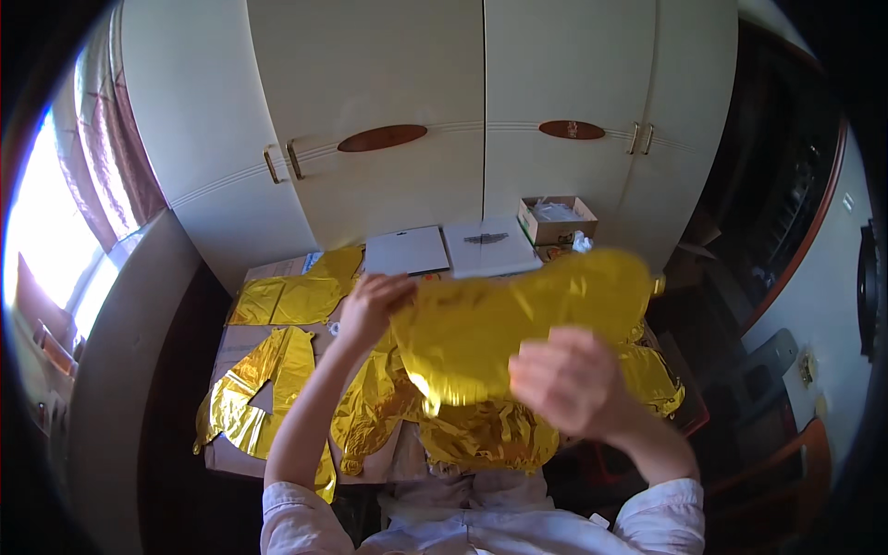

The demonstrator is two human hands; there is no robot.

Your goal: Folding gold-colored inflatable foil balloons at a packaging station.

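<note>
A flat gold foil balloon (481, 324) is held up above the table. My left hand (375, 301) is closed on its left edge, fingers pinched on the foil. My right hand (569, 375) is in front of the balloon's lower right part, smeared by motion, and I cannot tell whether it grips the foil. Below, nearest my body, lies a crumpled gold foil piece (490, 435). Another wrinkled foil piece (365, 416) lies beside it, partly behind my left forearm. Further left, a shiny foil balloon (245, 398) with a triangular hole lies flat.
More gold foil (296, 291) covers the table's far left corner, and another foil piece (652, 375) lies at the right. A grey-white flat box (407, 250) and a white box (495, 245) stand at the back beside a small open carton (558, 220). Wardrobe doors (370, 74) rise behind.
</note>
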